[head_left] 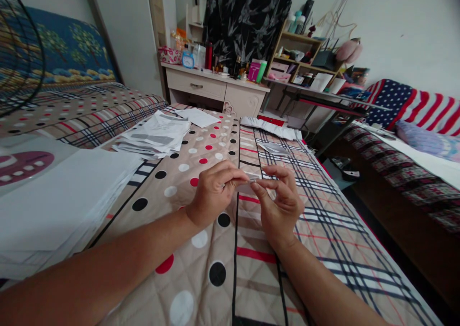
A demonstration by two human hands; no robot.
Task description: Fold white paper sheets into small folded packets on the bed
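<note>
My left hand (217,187) and my right hand (278,199) meet over the middle of the bedspread (201,268). Between their fingertips is a small, thin, pale piece (252,179), perhaps paper; it is too small to name surely. The left hand pinches its left end with curled fingers. On the other end, my right thumb and index finger close, while the remaining fingers bend loosely. Beyond the hands lie a grey-and-white sheet (275,149) and a long white folded strip (271,127). A stack of printed papers (153,137) rests to the far left of them.
Near my left arm is a large pile of white sheets (68,196), with a pink-printed bag (25,165) behind it. One white sheet (199,117) lies farther back. A dresser (197,84) stands beyond the bed, a fan (19,48) at far left, a shelved desk (305,89) at right.
</note>
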